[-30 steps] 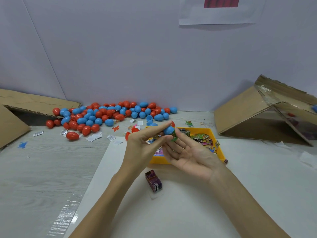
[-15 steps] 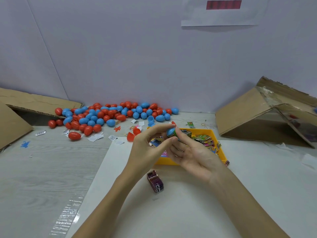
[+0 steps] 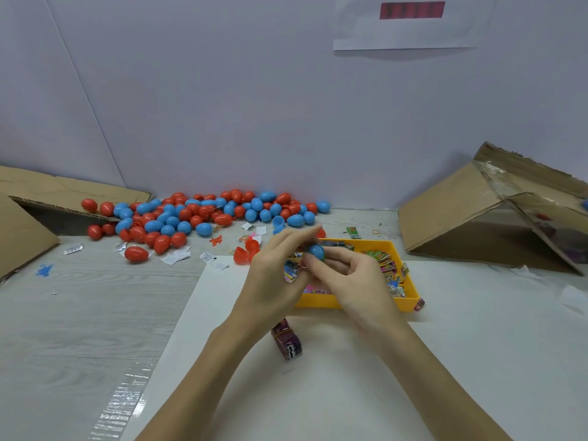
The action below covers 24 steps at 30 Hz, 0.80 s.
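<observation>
Both my hands meet over the near left part of a yellow tray point(image 3: 405, 305). Between them is a small blue plastic egg point(image 3: 315, 251) with a bit of green showing under it. My left hand point(image 3: 276, 275) pinches the egg from the left with thumb and fingertips. The curled fingers of my right hand point(image 3: 353, 281) grip it from the right and below. The tray holds several colourful printed packets point(image 3: 393, 275).
A heap of red and blue eggs point(image 3: 197, 218) lies at the back left, with paper slips and open red halves point(image 3: 245, 251) nearby. A small dark bundle point(image 3: 286, 340) lies under my wrists. Cardboard boxes stand at far left point(image 3: 22, 237) and right point(image 3: 483, 221).
My right hand has gone from flat under the egg to fingers curled round it. Both hands have closed in together on the egg and dropped slightly over the tray.
</observation>
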Each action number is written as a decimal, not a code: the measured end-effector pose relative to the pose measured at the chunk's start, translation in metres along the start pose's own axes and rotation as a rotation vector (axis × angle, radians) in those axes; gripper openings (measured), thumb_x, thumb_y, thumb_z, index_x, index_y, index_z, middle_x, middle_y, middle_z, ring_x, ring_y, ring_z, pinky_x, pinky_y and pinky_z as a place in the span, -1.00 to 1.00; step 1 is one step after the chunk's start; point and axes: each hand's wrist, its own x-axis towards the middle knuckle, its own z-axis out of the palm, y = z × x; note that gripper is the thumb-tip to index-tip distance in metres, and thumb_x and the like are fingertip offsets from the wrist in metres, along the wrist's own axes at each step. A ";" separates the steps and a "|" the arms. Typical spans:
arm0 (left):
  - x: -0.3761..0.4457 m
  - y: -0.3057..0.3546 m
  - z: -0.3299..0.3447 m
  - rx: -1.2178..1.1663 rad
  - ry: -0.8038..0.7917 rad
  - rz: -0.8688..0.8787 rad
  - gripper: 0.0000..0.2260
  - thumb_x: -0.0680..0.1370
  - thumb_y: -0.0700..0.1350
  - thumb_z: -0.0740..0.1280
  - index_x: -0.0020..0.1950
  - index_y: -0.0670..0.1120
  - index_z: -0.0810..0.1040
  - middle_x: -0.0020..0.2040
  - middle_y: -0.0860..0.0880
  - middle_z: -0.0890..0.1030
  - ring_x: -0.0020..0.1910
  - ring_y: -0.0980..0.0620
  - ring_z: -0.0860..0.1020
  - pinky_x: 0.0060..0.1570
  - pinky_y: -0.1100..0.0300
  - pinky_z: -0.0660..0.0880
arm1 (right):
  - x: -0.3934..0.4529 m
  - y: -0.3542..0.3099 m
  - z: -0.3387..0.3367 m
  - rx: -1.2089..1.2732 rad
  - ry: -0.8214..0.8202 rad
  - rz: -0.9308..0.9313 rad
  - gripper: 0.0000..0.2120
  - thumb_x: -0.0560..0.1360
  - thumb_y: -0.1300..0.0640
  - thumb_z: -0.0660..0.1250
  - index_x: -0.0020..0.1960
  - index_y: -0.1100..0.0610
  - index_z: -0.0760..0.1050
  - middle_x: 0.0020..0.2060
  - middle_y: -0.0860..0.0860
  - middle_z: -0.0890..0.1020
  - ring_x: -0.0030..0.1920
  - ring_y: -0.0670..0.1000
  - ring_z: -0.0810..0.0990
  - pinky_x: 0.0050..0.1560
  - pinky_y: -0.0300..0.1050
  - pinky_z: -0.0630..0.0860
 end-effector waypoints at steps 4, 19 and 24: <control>-0.001 -0.001 0.001 0.081 0.036 0.080 -0.60 0.43 -0.42 0.50 0.23 -0.14 0.68 0.14 -0.02 0.65 0.15 0.07 0.60 0.18 0.26 0.54 | -0.001 0.000 0.001 0.023 0.049 -0.004 -0.68 0.46 0.08 0.55 0.18 0.12 0.65 -0.06 -0.03 0.77 -0.02 -0.05 0.76 -0.09 -0.24 0.66; -0.004 0.001 0.007 0.298 0.061 0.204 -0.62 0.43 -0.32 0.55 0.24 -0.20 0.67 0.17 -0.10 0.69 0.16 -0.04 0.63 0.24 0.26 0.51 | 0.004 0.005 -0.003 0.057 0.082 0.010 -0.76 0.47 0.15 0.53 0.11 -0.01 0.62 -0.06 -0.06 0.76 -0.03 -0.09 0.75 -0.07 -0.24 0.66; -0.003 -0.005 0.004 0.369 -0.034 0.274 -0.60 0.45 -0.31 0.53 0.29 -0.18 0.65 0.20 -0.09 0.68 0.16 -0.04 0.62 0.19 0.20 0.55 | 0.005 0.004 -0.007 0.113 0.007 0.084 -0.73 0.50 0.22 0.50 0.17 0.06 0.61 0.00 0.03 0.76 0.01 -0.01 0.76 -0.02 -0.19 0.67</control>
